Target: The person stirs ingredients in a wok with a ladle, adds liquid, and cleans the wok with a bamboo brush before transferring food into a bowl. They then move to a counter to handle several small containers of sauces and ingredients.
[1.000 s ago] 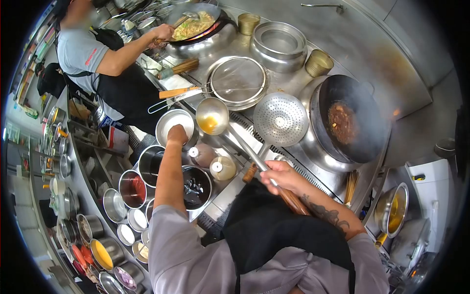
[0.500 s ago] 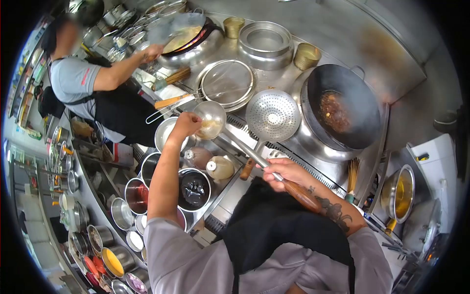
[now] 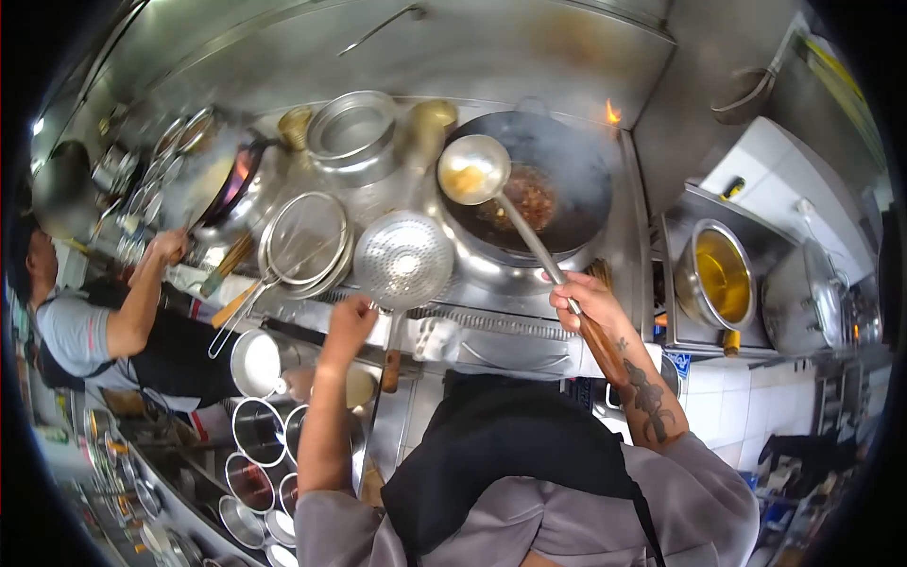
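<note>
My right hand (image 3: 588, 300) grips the wooden handle of a long metal ladle (image 3: 531, 231). The ladle's bowl, with some yellowish stuff in it, hangs over the near left part of a dark wok (image 3: 581, 170). Dark reddish-brown food (image 3: 529, 200) lies in the bottom of the wok, and smoke rises from it. My left hand (image 3: 350, 321) is closed, just left of a perforated skimmer (image 3: 404, 260); whatever its fingers may hold is hidden. The skimmer rests on the stove top with its wooden handle pointing towards me.
Round mesh strainers (image 3: 304, 238) lie left of the skimmer. A flame (image 3: 612, 112) burns behind the wok. A pot of yellow liquid (image 3: 715, 265) stands right, several containers (image 3: 257, 430) lower left. A co-worker (image 3: 90, 321) works at another wok on the left.
The ladle has swung from the containers on the left to over the wok. My left hand has come away from the ladle bowl. The view has turned right.
</note>
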Demonstrator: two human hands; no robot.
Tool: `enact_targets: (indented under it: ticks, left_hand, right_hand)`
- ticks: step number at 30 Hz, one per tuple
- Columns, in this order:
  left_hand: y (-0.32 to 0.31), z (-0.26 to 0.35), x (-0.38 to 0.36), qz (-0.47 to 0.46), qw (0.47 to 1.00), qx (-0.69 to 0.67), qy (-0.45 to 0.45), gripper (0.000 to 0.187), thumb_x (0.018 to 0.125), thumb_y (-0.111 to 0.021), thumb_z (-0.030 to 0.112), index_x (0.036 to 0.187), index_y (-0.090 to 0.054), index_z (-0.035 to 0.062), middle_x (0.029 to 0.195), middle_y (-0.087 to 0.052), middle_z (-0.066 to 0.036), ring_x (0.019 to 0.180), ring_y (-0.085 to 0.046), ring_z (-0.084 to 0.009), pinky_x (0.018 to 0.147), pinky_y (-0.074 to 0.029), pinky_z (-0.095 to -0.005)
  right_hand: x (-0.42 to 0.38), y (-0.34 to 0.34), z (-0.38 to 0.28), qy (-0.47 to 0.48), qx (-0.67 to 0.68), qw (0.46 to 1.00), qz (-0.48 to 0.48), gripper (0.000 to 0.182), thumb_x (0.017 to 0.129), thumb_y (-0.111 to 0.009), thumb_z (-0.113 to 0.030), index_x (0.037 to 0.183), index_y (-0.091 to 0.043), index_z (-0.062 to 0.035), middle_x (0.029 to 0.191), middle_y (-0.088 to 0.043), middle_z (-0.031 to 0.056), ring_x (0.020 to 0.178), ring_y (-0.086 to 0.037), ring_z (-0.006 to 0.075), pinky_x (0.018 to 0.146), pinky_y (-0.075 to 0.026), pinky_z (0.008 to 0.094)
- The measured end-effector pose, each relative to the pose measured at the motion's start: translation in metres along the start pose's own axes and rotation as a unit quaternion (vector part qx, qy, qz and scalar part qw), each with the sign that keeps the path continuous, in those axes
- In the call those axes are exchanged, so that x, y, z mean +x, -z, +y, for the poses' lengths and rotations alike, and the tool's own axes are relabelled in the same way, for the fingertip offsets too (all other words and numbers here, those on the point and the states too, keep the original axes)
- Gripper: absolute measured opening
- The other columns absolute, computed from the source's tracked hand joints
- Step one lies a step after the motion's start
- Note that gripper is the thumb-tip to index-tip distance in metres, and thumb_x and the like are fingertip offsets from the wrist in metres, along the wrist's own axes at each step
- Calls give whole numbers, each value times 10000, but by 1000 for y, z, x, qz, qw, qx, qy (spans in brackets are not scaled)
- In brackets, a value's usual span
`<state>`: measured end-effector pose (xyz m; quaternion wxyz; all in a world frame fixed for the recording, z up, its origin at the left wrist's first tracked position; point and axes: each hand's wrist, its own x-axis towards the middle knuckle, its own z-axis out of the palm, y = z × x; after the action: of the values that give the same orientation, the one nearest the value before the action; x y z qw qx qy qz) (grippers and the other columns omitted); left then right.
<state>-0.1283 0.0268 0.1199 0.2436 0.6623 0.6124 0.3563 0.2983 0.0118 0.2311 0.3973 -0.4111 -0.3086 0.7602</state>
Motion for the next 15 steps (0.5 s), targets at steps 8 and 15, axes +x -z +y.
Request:
enact_targets:
  ticks: [8,15]
  left_hand:
    - [-105,26,-42,-196,947,255,18,752,635,-733,326,1203,-465,-87,845,-637,-247,807,-653,-339,744,-517,-448]
    - [-155,-5,-43,-127,942,310,10,852,622,-746,287,1296,-368,-69,907,-634,-262,853,-627,-395,771,-522,-439]
  right_hand:
    - [52,97,7,111,-241,946,183,71,791,-547,-79,798,-553,-9,631,-540,36,442,-516,137,418,-411,281]
    - [87,116,6,140,-289,915,245,73,823,-544,-81,844,-539,-11,608,-511,26,412,-483,123,366,-392,270]
